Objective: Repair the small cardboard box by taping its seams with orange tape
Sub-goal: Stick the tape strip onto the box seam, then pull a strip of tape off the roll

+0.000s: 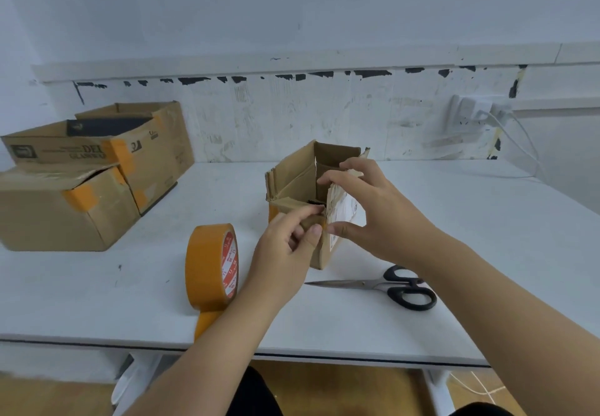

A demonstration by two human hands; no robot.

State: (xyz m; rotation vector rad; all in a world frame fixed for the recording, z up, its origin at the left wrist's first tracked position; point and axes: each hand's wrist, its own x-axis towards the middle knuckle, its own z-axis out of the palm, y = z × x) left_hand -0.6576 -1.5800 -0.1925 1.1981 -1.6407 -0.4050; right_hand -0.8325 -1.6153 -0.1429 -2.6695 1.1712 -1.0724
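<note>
We are pinching the small, worn brown cardboard box (316,188) at its near corner seam: left hand (285,253) and right hand (367,207) both gripping light, flimsy walls.

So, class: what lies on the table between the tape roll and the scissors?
Head view: only the left forearm crosses there, above bare table, between tape roll and scissors.
</note>
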